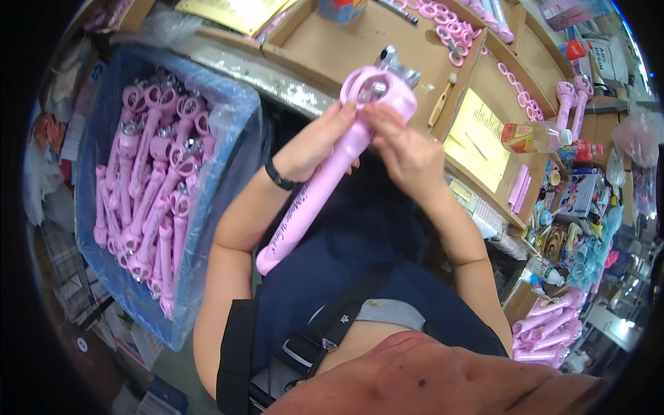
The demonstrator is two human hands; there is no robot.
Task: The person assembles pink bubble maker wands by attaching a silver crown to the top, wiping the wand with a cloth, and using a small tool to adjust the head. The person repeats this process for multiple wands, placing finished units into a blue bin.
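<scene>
A pink plastic toy wand (304,214) slants in front of my body, its round open head at the far end and its handle tip near my left elbow. Dark lettering runs along the handle. My left hand (321,142) wraps round the neck just below the head, thumb on top. Closed fingers of my right hand (408,152) press on the lower rim of the head, slightly blurred; whether they pinch a small part there is hidden. A shiny silver piece (400,66) sits at the head's far end, with clear, glossy material inside the ring.
At left, a blue-lined crate (238,131) holds many similar pink wands (149,180). Ahead are cardboard trays (297,38) with pink rings (453,31), a brush (443,100) and yellow paper (477,138). A bottle (532,137) lies at right, above more pink pieces (553,328).
</scene>
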